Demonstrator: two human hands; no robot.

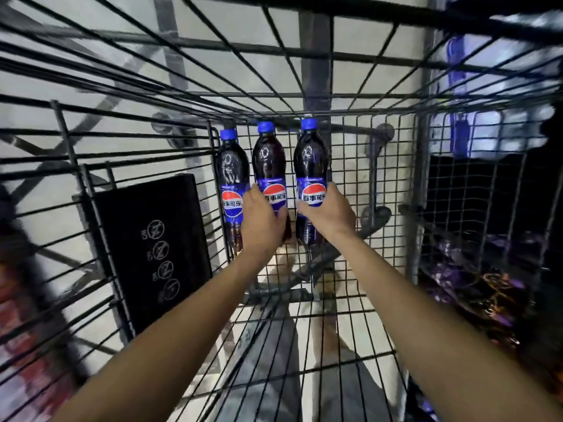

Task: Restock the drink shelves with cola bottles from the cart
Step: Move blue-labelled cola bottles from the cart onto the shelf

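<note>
Three cola bottles sit at the far end of the wire cart [380, 166]. The left grip [263, 220] is wrapped round the middle bottle [269, 159] at its label. The right grip [327, 214] is curled round the right bottle [310, 159] the same way. The left bottle [233, 178] rests untouched just beside the left grip, against the cart's side wall. Lifting both bottles at once, each held one-handed on a smooth label, risks a slip. The left knuckles may also knock the neighbouring bottle over, and a cap could snag on the cart's wires.
</note>
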